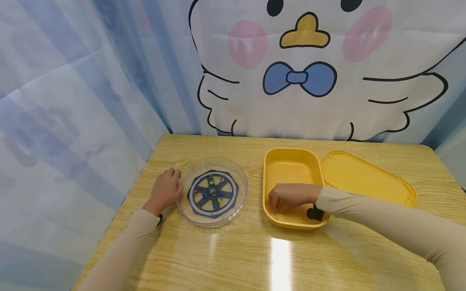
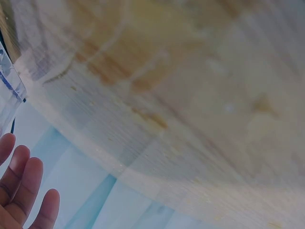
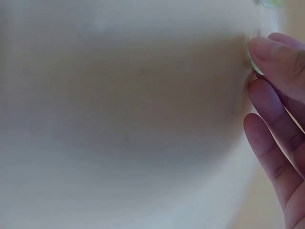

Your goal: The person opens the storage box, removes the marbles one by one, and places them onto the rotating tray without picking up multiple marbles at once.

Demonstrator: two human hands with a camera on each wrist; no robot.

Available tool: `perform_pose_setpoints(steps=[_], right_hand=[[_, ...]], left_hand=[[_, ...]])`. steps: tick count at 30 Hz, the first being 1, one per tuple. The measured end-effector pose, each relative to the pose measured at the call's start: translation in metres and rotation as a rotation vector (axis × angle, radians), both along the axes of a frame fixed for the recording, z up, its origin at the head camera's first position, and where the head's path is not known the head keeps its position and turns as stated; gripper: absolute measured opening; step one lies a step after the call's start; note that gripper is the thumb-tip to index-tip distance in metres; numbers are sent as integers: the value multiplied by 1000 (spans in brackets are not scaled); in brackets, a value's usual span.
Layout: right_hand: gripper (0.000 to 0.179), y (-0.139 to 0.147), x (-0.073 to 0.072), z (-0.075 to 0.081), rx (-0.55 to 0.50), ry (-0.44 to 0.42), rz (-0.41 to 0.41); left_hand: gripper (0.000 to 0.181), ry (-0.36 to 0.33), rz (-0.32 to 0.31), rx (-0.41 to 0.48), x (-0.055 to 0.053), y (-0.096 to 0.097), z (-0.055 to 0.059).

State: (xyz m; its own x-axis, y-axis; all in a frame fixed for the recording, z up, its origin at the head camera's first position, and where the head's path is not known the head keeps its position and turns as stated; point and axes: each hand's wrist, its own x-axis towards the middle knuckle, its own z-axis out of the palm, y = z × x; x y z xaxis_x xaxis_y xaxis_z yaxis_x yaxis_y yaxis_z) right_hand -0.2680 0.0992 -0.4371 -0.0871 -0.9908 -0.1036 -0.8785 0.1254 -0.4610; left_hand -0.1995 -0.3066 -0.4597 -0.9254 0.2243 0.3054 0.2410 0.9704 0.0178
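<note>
In the head view my left hand [image 1: 166, 190] is at the left rim of a clear round dish [image 1: 241, 178]. Its fingers [image 2: 29, 183] look relaxed in the left wrist view, and grip nothing there. A dark spoked wheel with a pale ring [image 1: 215, 204] lies in the dish, with several small coloured marbles [image 1: 220, 195] on it. My right hand [image 1: 291, 197] reaches down into a yellow box [image 1: 291, 158]. Between thumb and fingers it pinches a greenish glass marble [image 3: 256, 66], mostly covered. Another greenish marble [image 3: 271, 2] shows at that view's top edge.
A yellow lid [image 1: 367, 178] lies on the wooden table [image 1: 233, 258] to the right of the box, partly behind my right sleeve. A printed curtain [image 1: 298, 109] hangs behind the table, and more curtain [image 1: 65, 121] hangs along the left edge.
</note>
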Motion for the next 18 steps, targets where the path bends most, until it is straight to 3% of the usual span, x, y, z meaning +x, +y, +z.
perform_pose_setpoints(steps=[9, 18], right_hand=[[17, 7, -4, 2, -6, 69, -30], [18, 11, -5, 7, -5, 75, -58]], left_hand=[[10, -6, 7, -8, -1, -1, -2], [9, -5, 12, -6, -1, 0, -1]])
